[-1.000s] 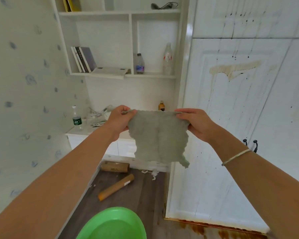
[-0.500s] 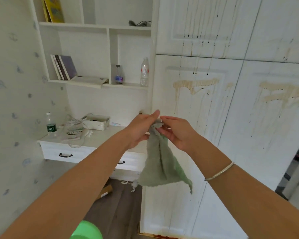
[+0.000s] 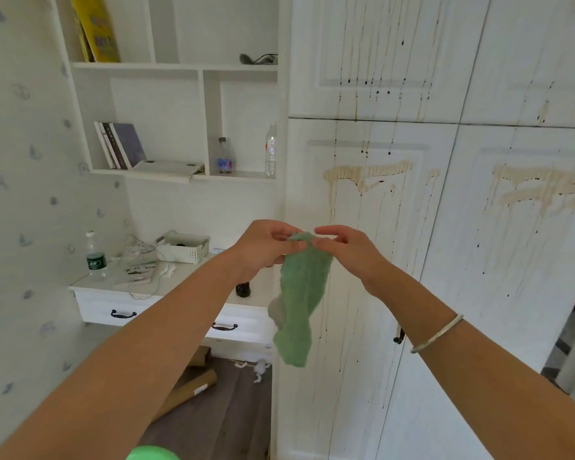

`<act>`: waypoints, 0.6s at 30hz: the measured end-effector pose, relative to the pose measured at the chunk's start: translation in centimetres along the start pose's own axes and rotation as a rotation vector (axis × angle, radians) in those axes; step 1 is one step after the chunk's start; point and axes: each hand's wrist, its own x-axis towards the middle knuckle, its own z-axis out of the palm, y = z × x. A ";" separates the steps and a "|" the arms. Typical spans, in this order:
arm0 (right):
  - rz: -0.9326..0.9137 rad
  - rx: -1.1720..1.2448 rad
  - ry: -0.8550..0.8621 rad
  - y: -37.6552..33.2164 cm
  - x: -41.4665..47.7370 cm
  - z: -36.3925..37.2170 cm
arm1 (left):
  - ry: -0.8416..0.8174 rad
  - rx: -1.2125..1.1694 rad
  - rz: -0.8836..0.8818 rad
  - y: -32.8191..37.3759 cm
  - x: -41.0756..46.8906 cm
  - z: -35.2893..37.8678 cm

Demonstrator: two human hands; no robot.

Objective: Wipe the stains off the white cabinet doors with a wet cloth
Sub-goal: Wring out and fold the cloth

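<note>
- Nearest, bottom edge of view: a sliver of a bright green basin (image 3: 153, 453), low over the dark wood floor.
- Both bare forearms reach forward from the bottom corners. There is a thin metal bangle (image 3: 437, 333) on the right wrist.
- Left hand (image 3: 263, 247): fingers curled, pinching the top edge of the green cloth (image 3: 302, 293) from the left.
- Right hand (image 3: 349, 250): thumb and lower fingers nip the same top edge from the right, with the index finger stretched out above it. The two hands almost touch.
- The cloth is gathered at the top and hangs down in a narrow, loosely folded strip. It is held in the air in front of the lower left cabinet door (image 3: 362, 376), not touching it. A paler patch shows on its left fold.
- Lower left cabinet door: a beige smear (image 3: 365, 174) runs across the upper panel, with thin dark and tan drip lines below it. A dark handle (image 3: 399, 336) sits at its right edge.
- Lower right cabinet door (image 3: 512, 293): a similar beige smear with runs beneath and scattered dark specks.
- Upper cabinet doors (image 3: 379, 61): long dark drip trails.
- Left of the cabinet, on the floor: a cardboard tube (image 3: 186, 393).
- Farther left: a white desk (image 3: 90, 293) with two drawers. On it stand a water bottle (image 3: 95, 257), a white basket (image 3: 183, 247), loose cables and a small dark bottle (image 3: 243, 288).
- Farthest: wall shelves with leaning books (image 3: 120, 144) and two clear bottles (image 3: 225, 156), and a yellow book (image 3: 97, 28) on the shelf above.
</note>
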 end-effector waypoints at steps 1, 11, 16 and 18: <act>0.046 0.067 0.003 0.4 0.5 0.0 | -0.003 -0.034 -0.019 0.0 0.2 -0.5; 0.348 0.593 -0.360 2.7 2.0 2.0 | -0.064 -0.308 -0.058 0.0 1.0 -4.3; 0.256 0.614 -0.261 0.9 2.1 2.9 | 0.117 -0.313 -0.032 -0.3 1.5 -5.5; 0.176 0.599 -0.174 0.0 2.1 3.1 | 0.215 -0.353 -0.020 -0.5 1.5 -5.6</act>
